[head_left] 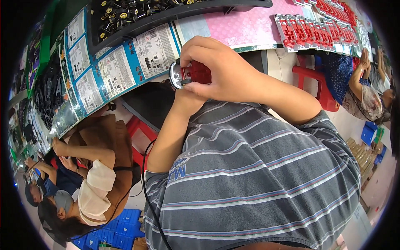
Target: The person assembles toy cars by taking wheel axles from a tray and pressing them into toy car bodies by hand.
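In the head view, just off the near edge of the bench [193,28], you hold a small toy-car piece [199,73]: a red, hollow-looking shell with a glossy, silvery, rounded end. It sits inside your right grip [225,71], fingers curled over its far side and thumb pressed along its near side, the silvery end facing left, clear of your fingers. Your left grip [189,99] lies beneath, mostly covered by your right; you cannot tell how its fingers stand or whether they clasp the piece. Beyond your hands, pink bubble wrap [246,27] puckers beside flat, glossy printed sheets [116,68]. On the sheets stands a black, straight-walled tray [183,16] of small round wheels [125,14], some yellow-hubbed. To the right, similar red-and-silver pieces [310,31] stand in close rows.
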{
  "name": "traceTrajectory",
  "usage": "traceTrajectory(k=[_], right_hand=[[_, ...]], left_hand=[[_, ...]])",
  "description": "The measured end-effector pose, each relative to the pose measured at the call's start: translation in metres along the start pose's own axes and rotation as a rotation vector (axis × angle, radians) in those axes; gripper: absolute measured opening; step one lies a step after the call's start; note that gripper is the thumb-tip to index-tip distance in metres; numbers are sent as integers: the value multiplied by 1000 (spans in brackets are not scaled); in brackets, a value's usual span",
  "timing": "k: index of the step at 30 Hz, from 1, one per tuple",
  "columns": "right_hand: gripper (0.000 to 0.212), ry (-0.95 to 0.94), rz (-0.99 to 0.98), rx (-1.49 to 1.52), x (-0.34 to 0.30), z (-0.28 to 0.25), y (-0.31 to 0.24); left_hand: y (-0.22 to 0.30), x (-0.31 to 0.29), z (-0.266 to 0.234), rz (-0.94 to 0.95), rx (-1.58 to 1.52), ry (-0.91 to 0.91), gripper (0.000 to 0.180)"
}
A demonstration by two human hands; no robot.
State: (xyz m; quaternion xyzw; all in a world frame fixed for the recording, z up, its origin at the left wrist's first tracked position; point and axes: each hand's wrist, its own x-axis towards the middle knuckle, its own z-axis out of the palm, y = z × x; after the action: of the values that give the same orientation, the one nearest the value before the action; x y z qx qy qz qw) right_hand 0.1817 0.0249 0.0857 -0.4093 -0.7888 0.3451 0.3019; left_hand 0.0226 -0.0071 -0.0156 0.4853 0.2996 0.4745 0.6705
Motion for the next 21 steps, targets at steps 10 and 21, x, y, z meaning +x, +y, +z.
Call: traceTrajectory(k=[10,21], right_hand=[[13,288,90,21,-42,-71,59],[26,593,489,-601,12,-198,240]], left_hand=[[14,2,0,-110,-100,4,61],[16,23,17,-192,-223,77,56]])
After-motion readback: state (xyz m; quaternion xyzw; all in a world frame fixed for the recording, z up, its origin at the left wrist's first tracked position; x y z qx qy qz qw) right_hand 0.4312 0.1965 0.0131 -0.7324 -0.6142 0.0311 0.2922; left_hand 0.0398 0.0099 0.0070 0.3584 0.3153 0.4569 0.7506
